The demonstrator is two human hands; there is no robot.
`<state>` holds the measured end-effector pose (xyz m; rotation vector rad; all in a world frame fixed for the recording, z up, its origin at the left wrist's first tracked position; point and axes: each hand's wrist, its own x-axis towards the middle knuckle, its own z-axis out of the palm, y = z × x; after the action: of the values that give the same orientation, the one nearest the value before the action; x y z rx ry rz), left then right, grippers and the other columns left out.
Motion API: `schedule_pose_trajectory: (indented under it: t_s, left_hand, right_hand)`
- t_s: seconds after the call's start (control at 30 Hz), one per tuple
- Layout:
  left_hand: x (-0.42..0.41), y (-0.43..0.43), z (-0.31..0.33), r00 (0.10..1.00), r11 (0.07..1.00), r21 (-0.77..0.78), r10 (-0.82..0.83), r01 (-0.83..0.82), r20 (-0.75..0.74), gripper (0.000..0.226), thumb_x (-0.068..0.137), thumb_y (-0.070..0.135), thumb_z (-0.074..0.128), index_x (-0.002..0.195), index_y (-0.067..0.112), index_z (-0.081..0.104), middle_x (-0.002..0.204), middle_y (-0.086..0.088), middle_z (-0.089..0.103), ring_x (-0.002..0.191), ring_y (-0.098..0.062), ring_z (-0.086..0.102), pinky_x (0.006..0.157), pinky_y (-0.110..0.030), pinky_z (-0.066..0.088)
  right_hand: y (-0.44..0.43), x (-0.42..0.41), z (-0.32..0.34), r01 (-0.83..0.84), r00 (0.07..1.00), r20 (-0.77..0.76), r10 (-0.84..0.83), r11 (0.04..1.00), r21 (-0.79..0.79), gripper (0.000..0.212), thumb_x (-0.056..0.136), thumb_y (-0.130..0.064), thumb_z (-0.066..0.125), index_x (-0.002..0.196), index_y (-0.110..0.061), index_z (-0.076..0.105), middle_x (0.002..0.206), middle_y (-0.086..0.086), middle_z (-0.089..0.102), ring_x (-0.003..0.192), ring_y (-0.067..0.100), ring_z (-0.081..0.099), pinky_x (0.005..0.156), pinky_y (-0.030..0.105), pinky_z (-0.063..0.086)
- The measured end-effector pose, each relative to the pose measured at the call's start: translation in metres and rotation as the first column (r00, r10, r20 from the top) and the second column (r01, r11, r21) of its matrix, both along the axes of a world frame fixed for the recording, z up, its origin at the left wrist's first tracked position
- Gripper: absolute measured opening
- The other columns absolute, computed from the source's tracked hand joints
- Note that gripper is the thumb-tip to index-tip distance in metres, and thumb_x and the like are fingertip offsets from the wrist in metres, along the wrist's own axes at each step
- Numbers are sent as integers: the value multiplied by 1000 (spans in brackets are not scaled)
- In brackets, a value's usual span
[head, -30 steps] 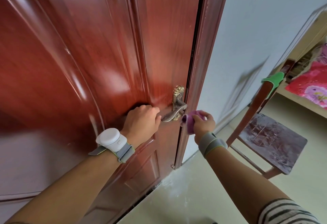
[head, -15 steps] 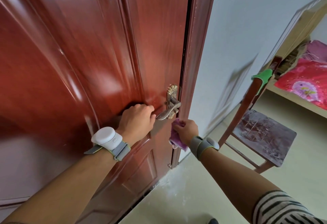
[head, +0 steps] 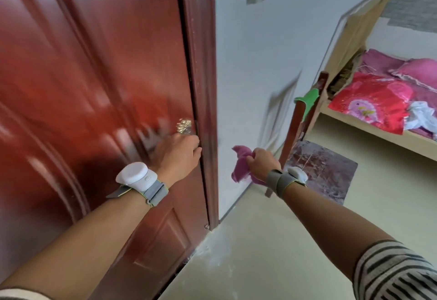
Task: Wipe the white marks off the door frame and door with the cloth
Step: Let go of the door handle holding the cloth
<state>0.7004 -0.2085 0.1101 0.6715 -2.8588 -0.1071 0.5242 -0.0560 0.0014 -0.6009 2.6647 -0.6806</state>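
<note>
The red-brown door [head: 99,86] fills the left of the head view and sits against its frame [head: 204,86]. A smeared whitish patch shows on the door left of the brass handle plate [head: 184,125]. My left hand [head: 177,155] is curled over the handle, which it hides. My right hand [head: 261,163] is off to the right of the frame, in front of the pale wall, gripping a bunched pink cloth [head: 240,166]. The cloth touches neither door nor frame.
White dust lies on the floor [head: 217,254] at the foot of the frame. A wooden chair [head: 319,169] with a green cloth on its back stands by the wall. A bed [head: 390,101] with pink and red bedding is at the right.
The door has swung shut against the frame. My left hand slid right onto the handle. My right hand with the cloth drew away from the frame to the right.
</note>
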Motion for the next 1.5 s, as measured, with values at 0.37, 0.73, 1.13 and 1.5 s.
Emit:
schedule_pose_trajectory:
  t_s: [0.37, 0.73, 1.13, 1.5]
  left_hand:
    - [-156, 119, -18, 995, 994, 65, -91, 88, 42, 31, 100, 37, 50, 122, 21, 65, 106, -5, 70, 101, -31, 64, 85, -38, 51]
    - [-283, 197, -43, 985, 990, 65, -133, 126, 111, 29, 99, 35, 49, 112, 16, 66, 95, -3, 70, 96, -30, 63, 78, -34, 46]
    - [-450, 170, -54, 980, 989, 88, -133, 121, 147, 32, 102, 34, 45, 128, 21, 60, 120, -1, 66, 113, -25, 60, 89, -36, 47]
    - [-567, 135, -83, 950, 991, 122, -91, 57, 297, 28, 100, 28, 42, 116, 14, 61, 117, -5, 63, 103, -25, 61, 75, -30, 42]
  right_hand:
    - [146, -136, 27, 110, 974, 218, -67, 975, -192, 14, 78, -20, 76, 85, -10, 69, 87, 11, 68, 86, 28, 65, 80, 35, 53]
    - [238, -266, 48, 297, 946, 227, -231, 900, -320, 7, 85, -13, 70, 91, -14, 67, 83, 5, 65, 60, 11, 57, 46, 15, 44]
    - [217, -420, 45, 228, 972, 103, -210, 949, -216, 9, 90, -22, 62, 90, -18, 70, 88, 2, 67, 82, 21, 63, 65, 25, 46]
    - [166, -556, 45, 295, 955, 39, -292, 941, -163, 19, 95, -24, 49, 86, -15, 63, 83, 11, 63, 64, 26, 56, 54, 34, 45]
